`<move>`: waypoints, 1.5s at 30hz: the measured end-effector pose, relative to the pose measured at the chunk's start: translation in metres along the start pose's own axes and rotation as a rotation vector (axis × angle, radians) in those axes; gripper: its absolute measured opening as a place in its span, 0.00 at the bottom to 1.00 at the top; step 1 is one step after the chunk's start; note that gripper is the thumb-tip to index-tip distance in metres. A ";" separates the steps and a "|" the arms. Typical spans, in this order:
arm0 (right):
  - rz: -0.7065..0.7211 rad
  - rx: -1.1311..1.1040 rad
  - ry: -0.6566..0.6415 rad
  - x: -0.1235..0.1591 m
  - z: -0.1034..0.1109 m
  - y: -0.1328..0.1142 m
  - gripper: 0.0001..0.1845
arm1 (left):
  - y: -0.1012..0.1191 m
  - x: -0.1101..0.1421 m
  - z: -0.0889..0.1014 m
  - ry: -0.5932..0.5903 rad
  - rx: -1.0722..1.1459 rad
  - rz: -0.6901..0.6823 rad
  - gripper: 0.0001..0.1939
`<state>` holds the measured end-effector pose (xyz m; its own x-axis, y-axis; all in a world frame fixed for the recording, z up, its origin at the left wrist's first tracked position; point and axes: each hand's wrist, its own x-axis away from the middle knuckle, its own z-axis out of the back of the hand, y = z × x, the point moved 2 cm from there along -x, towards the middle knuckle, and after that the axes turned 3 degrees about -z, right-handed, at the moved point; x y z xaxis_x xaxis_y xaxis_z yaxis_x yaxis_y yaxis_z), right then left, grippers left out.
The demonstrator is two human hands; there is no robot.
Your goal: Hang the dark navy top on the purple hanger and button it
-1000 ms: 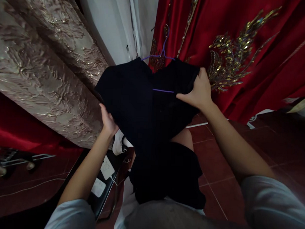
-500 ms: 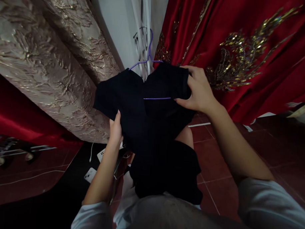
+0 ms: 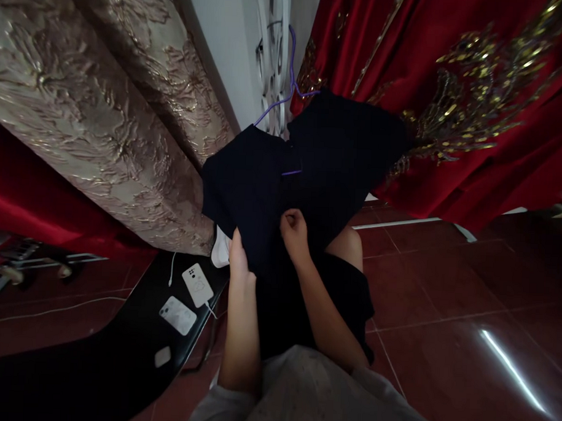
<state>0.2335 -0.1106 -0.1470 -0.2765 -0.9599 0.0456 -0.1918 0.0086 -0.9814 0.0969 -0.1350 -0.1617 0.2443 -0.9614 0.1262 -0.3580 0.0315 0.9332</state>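
Note:
A dark navy short-sleeved shirt (image 3: 343, 139) hangs on a purple hanger (image 3: 276, 105), with its front parted so the hanger's lower bar shows. My left hand (image 3: 240, 258) grips the shirt's side below the sleeve, thumb on top and the other fingers hidden behind the cloth. Over the middle of the front, my right hand (image 3: 294, 232) is closed in a pinch at the front edge of the shirt. What lies between its fingertips is dark and hard to make out, but it looks like the cloth.
A black bench (image 3: 133, 328) on the left bears two phones, a patterned one (image 3: 178, 315) and a cream one (image 3: 197, 285), plus a small white case (image 3: 162, 356). Embossed beige fabric (image 3: 127, 137) hangs left, red sequined fabric (image 3: 382, 66) right. A white metal stand (image 3: 272, 56) rises behind.
My right hand has left the sleeve on the right and come down to the middle of the shirt front. That sleeve now hangs free. The left hand still grips the shirt's side.

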 end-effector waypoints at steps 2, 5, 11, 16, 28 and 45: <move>-0.061 0.044 -0.073 0.001 0.002 0.009 0.16 | 0.004 0.006 -0.005 0.078 0.062 0.013 0.27; -0.085 0.062 -0.067 0.009 0.013 0.010 0.22 | 0.013 0.008 -0.005 0.193 0.111 -0.110 0.24; -0.077 0.064 -0.136 0.036 0.027 -0.010 0.26 | 0.017 0.013 0.000 0.284 -0.290 -0.612 0.31; 0.014 0.042 -0.225 0.045 0.025 -0.024 0.28 | 0.009 0.031 -0.033 -0.372 -0.298 -0.358 0.07; -0.190 -0.075 -0.302 0.037 0.063 -0.041 0.19 | -0.001 0.046 -0.063 -0.323 -0.321 -0.411 0.03; 0.131 -0.295 -0.225 -0.062 -0.017 -0.172 0.21 | -0.040 -0.011 -0.053 -0.163 -0.628 -0.721 0.05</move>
<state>0.2676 -0.0476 0.0226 -0.1092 -0.9826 -0.1505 -0.4400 0.1835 -0.8790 0.1567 -0.1115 -0.1827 0.0723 -0.8316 -0.5506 0.3869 -0.4855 0.7840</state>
